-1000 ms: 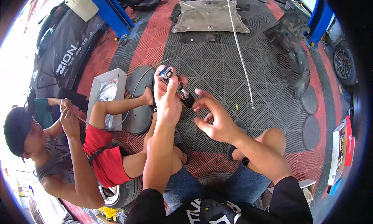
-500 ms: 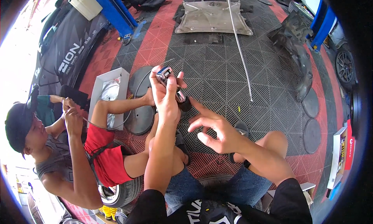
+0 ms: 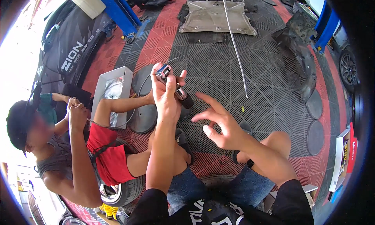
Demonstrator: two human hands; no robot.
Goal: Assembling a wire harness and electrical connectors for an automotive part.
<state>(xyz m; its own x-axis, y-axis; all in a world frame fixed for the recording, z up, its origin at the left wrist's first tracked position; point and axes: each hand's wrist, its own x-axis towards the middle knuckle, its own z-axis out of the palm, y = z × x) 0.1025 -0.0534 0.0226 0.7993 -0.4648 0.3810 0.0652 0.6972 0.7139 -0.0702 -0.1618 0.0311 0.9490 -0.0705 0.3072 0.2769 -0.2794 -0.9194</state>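
Note:
My left hand (image 3: 167,98) is raised in the middle of the view, closed around a shiny metal part (image 3: 181,94). This part has a squarish, hollow-looking upper end and a dark round lower end; the fingers and palm cover much of it. To its right, my right hand (image 3: 218,125) hangs above the floor with its fingers apart and nothing in them. The index fingertip points toward the part's dark end, with a small gap between. A thin grey cable (image 3: 134,111) loops behind my left hand toward a co-worker's closed hands (image 3: 76,106).
The co-worker in red shorts (image 3: 111,158) sits close on my left. Near their leg stands a white box (image 3: 97,88) holding a clear plastic bag. Ahead lie a metal panel (image 3: 217,18), a long thin rod (image 3: 236,49) and a dark liner (image 3: 299,55). Black discs (image 3: 314,137) rest on the tiles.
My right hand has lifted slightly and drawn its index finger away from the part's dark end. My left hand keeps its hold, nearly still. The view has shifted a little.

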